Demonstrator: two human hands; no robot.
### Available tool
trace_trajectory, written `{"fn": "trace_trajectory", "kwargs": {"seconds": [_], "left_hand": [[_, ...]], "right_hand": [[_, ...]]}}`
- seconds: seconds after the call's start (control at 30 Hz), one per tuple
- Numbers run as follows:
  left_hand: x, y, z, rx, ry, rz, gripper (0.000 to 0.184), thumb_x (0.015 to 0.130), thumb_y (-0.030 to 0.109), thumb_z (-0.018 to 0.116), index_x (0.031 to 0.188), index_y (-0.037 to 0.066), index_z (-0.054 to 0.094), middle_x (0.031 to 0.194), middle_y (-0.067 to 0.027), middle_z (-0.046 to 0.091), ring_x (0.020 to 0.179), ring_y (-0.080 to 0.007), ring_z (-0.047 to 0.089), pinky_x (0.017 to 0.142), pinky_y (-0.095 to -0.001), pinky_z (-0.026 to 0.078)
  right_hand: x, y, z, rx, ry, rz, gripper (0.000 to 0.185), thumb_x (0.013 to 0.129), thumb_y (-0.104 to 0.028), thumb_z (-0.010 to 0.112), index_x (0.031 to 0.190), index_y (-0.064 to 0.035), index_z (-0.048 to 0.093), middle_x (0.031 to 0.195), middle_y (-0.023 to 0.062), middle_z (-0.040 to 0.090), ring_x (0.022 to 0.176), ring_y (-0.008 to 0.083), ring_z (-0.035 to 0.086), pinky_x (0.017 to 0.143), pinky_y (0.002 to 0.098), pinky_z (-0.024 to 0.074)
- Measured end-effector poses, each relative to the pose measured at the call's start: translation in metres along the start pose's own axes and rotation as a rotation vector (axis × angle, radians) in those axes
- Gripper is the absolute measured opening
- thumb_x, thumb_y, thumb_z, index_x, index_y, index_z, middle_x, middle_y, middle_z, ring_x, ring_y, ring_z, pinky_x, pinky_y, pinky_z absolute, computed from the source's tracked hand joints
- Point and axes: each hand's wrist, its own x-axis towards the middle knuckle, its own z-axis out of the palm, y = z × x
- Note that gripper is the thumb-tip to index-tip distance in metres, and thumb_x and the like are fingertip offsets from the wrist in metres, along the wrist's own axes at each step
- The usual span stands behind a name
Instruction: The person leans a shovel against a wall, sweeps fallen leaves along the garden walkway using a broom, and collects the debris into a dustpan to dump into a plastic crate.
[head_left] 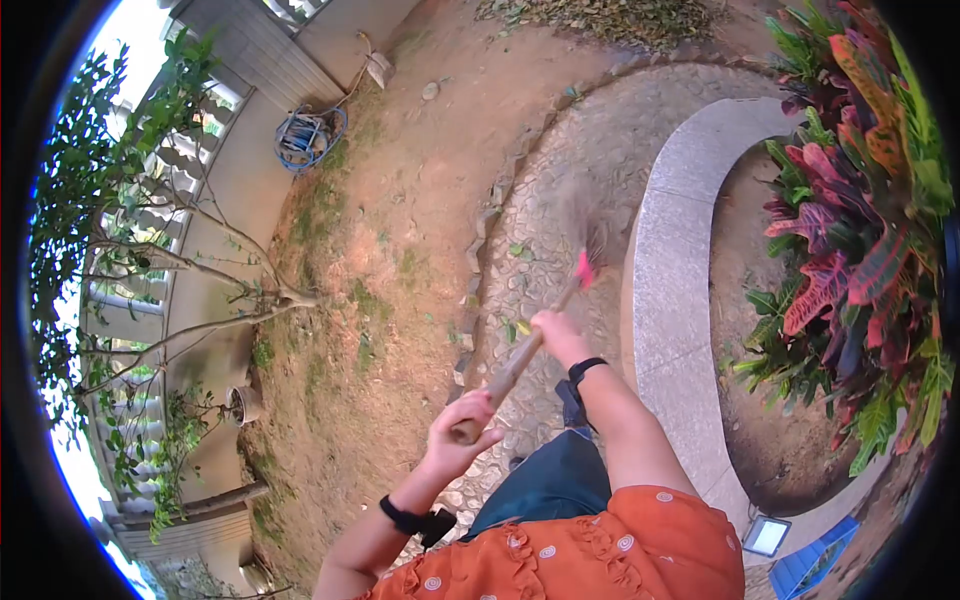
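Note:
Both my hands are on a long-handled broom (520,362), held slanting over the stone path. My left hand (462,432) is wrapped round the butt end of its thick wooden handle. Further down the shaft, my right hand (561,336) grips it with closed fingers. A pink binding (584,270) shows near the lower end, and the dark bristles (597,238) beyond it are blurred over the paving. Small green leaves (518,250) lie on the path to the left of the bristles. Each wrist wears a black band.
A low curved concrete kerb (672,260) borders a bed of red and green leafy plants (840,230) on the right. Bare soil (400,270) lies left of the path (570,130). A coiled blue hose (310,138), small tree (290,297) and pot (244,405) stand along the wall.

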Motion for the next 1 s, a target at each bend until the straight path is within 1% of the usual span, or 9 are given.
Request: {"fn": "trace_trajectory", "kwargs": {"seconds": [0.1,0.27,0.37,0.47,0.6,0.7,0.8,0.87,1.0], "left_hand": [[-0.02,0.027,-0.041,-0.046,0.165,-0.077,0.028,0.073,0.004,0.087,0.089,0.006,0.064,0.101,-0.0056,0.067,0.115,-0.0285,0.061,0.105,-0.0453,0.044],[-0.036,0.12,-0.101,0.173,0.085,-0.001,0.031,0.07,0.018,0.092,0.082,0.009,0.065,0.091,-0.0077,0.072,0.107,-0.0299,0.066,0.101,-0.0473,0.047],[-0.027,0.14,-0.117,0.075,0.079,0.311,0.035,0.068,0.029,0.093,0.079,0.009,0.066,0.083,-0.0062,0.073,0.097,-0.0316,0.07,0.099,-0.0502,0.049],[-0.004,0.111,-0.116,0.077,-0.018,0.276,0.031,0.072,0.024,0.091,0.084,0.009,0.067,0.083,-0.0074,0.072,0.097,-0.031,0.07,0.101,-0.0518,0.048],[0.035,0.001,-0.058,-0.083,0.222,0.119,0.022,0.076,0.008,0.085,0.086,0.007,0.065,0.097,-0.0095,0.069,0.106,-0.0275,0.065,0.107,-0.0513,0.042],[0.047,-0.035,-0.034,-0.228,0.367,0.043,0.024,0.074,0.005,0.085,0.084,0.007,0.063,0.101,-0.0081,0.068,0.109,-0.0266,0.063,0.109,-0.0506,0.04],[0.014,0.002,-0.06,-0.115,0.361,-0.04,0.025,0.074,0.004,0.085,0.083,0.008,0.062,0.097,-0.0067,0.068,0.106,-0.0262,0.063,0.108,-0.0509,0.04],[-0.022,0.034,-0.088,-0.094,0.354,-0.05,0.026,0.073,0.005,0.086,0.082,0.008,0.062,0.094,-0.0062,0.069,0.104,-0.0247,0.063,0.107,-0.0508,0.041],[-0.057,0.126,-0.136,-0.154,0.329,-0.043,0.031,0.068,0.013,0.091,0.073,0.01,0.061,0.081,-0.0056,0.069,0.088,-0.0243,0.066,0.1,-0.0484,0.045]], "right_hand": [[-0.005,-0.046,0.009,0.048,-0.208,-0.211,0.02,0.077,-0.015,0.07,0.097,-0.0184,0.071,0.101,0.0098,0.07,0.088,0.0343,0.071,0.074,0.0492,0.0568],[-0.033,-0.132,-0.047,0.204,-0.331,-0.491,0.018,0.073,-0.016,0.069,0.091,-0.0165,0.068,0.096,0.0082,0.069,0.09,0.0341,0.069,0.074,0.0482,0.0551],[-0.028,-0.149,-0.09,0.233,-0.322,-0.545,0.015,0.073,-0.014,0.067,0.088,-0.0162,0.067,0.092,0.0063,0.069,0.091,0.0329,0.068,0.075,0.0487,0.054],[0.011,-0.131,-0.12,0.103,-0.334,-0.503,0.015,0.073,-0.014,0.067,0.088,-0.018,0.067,0.092,0.0051,0.07,0.09,0.0314,0.069,0.076,0.048,0.0543],[0.097,-0.046,-0.059,-0.105,-0.16,-0.467,0.015,0.076,-0.015,0.067,0.09,-0.019,0.07,0.091,0.0053,0.072,0.091,0.0312,0.07,0.078,0.0455,0.0559],[0.123,-0.031,-0.035,-0.187,-0.249,-0.432,0.014,0.076,-0.016,0.067,0.089,-0.0192,0.071,0.091,0.0055,0.072,0.09,0.0321,0.07,0.075,0.0462,0.0563],[0.101,-0.057,-0.005,-0.151,-0.432,-0.593,0.014,0.077,-0.016,0.066,0.09,-0.0197,0.071,0.092,0.0055,0.073,0.088,0.0326,0.071,0.072,0.0471,0.0562],[0.065,-0.097,-0.018,-0.055,-0.443,-0.726,0.01,0.074,-0.018,0.068,0.084,-0.0188,0.067,0.081,0.008,0.069,0.076,0.0363,0.068,0.067,0.0504,0.0536],[-0.002,-0.176,-0.055,0.079,-0.626,-0.717,0.014,0.073,-0.015,0.066,0.087,-0.0177,0.066,0.084,0.0065,0.069,0.085,0.0338,0.068,0.07,0.0488,0.0518]]}}
